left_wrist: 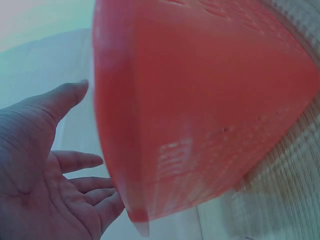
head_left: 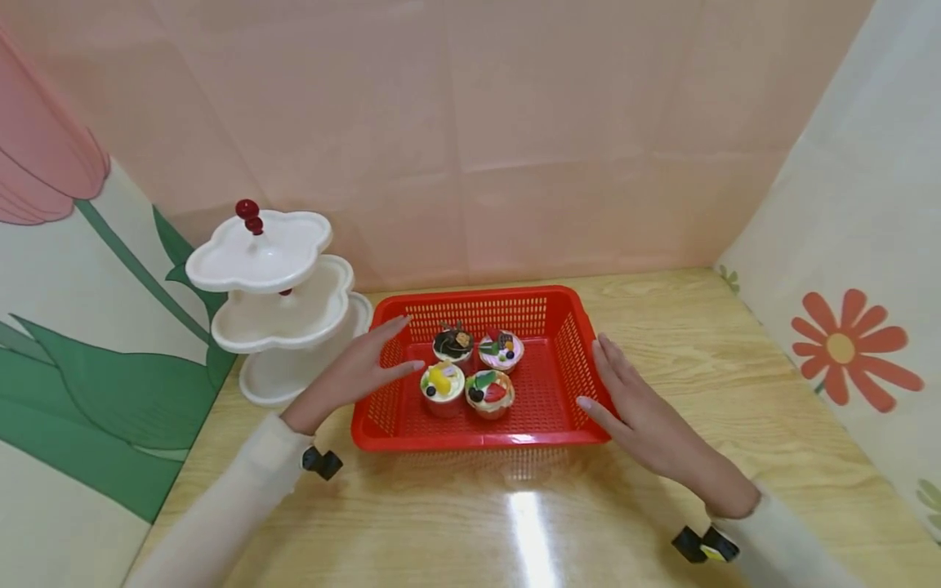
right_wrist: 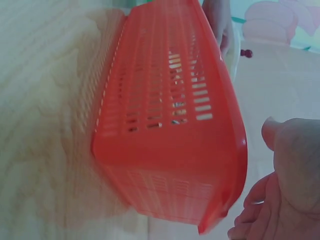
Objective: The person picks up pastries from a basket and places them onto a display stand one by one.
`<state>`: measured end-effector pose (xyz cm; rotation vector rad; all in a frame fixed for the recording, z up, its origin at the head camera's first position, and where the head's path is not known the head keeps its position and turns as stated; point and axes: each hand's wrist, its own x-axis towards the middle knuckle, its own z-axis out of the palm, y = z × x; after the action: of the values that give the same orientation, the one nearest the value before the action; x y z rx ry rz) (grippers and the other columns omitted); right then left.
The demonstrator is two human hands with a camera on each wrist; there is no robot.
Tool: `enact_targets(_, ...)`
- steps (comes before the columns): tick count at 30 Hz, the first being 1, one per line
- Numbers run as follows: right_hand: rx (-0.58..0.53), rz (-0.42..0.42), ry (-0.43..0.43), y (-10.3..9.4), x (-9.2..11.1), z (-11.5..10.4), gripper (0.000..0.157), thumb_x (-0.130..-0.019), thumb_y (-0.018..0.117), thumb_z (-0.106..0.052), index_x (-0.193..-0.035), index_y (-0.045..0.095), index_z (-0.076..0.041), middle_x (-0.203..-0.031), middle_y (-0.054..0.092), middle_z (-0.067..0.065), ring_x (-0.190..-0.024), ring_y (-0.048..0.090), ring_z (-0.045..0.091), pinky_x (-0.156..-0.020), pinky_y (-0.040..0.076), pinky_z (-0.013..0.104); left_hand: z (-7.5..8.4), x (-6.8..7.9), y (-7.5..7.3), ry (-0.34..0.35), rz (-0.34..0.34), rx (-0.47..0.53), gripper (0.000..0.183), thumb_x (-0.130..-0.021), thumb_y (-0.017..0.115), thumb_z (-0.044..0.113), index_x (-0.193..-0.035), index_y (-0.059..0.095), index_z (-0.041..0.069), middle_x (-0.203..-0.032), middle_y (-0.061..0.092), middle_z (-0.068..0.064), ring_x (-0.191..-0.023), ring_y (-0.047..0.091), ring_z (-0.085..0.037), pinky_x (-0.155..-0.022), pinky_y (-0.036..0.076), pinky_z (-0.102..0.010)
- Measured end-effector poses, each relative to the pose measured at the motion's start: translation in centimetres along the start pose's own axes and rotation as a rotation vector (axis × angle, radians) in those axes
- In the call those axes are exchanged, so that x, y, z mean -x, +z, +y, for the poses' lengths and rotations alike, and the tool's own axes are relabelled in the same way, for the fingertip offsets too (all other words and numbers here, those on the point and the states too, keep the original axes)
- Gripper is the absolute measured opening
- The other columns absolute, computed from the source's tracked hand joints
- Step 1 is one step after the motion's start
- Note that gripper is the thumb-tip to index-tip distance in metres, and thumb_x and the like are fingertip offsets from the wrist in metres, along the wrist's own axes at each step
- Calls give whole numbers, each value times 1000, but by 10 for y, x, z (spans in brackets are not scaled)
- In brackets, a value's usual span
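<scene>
A red plastic basket [head_left: 540, 392] with slotted walls stands on the table, several decorated cupcakes grouped in its left and middle part. One cupcake has dark topping [head_left: 452, 343], another pink-white cream [head_left: 501, 351], one yellow fruit [head_left: 443, 384], one a strawberry slice [head_left: 490, 394]. My left hand [head_left: 358, 371] is at the basket's left rim, thumb and fingers extended and spread. On the opposite side, my right hand [head_left: 647, 420] lies along the right rim with straight fingers. Both wrist views show the basket's outer wall [right_wrist: 160, 100] beside each hand; whether the fingertips touch the rim, I cannot tell.
A white three-tier stand [head_left: 283, 306] with a red knob is at the back left, close to the basket and my left hand. A pink backdrop [head_left: 470, 163] rises behind the wooden table [head_left: 662, 318]. Flower-printed panels [head_left: 845, 245] flank both sides.
</scene>
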<state>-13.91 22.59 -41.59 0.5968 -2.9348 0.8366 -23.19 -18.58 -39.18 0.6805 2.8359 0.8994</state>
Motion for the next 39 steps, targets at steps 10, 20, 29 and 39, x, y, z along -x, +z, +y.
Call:
enact_targets(10, -48, -4, 29, 15, 8, -2, 82, -106, 52, -43, -162, 5, -6, -170, -7, 6, -154, 7, 39, -113, 25, 67, 12, 1, 10, -48, -166, -30, 91, -87, 75, 53, -155, 39, 4, -156, 43, -16, -142, 41, -36, -112, 38, -55)
enact_targets(20, -47, 12, 40, 22, 9, 1, 82, -106, 50, -45, -161, 8, -1, -170, -4, 10, -155, 5, 37, -114, 25, 66, 14, -2, 24, -3, -179, -38, 87, -84, 80, 51, -151, 46, 7, -147, 55, -13, -134, 52, -33, -108, 44, -52)
enact_targets(29, -39, 9, 36, 23, 9, -1, 82, -106, 50, -45, -160, 9, 0, -170, -2, 12, -155, 3, 36, -116, 21, 64, 20, 3, 44, 18, -147, -165, 78, -81, 84, 47, -140, 55, 5, -135, 62, -10, -123, 59, -29, -106, 47, -45)
enact_targets(39, -24, 15, 29, 23, 10, -1, 81, -106, 48, -47, -161, 11, -1, -170, -2, 12, -156, 1, 32, -120, 16, 58, 20, 3, 61, -6, -110, -184, 79, -83, 84, 43, -145, 49, 7, -137, 60, -10, -121, 60, -26, -101, 51, -46)
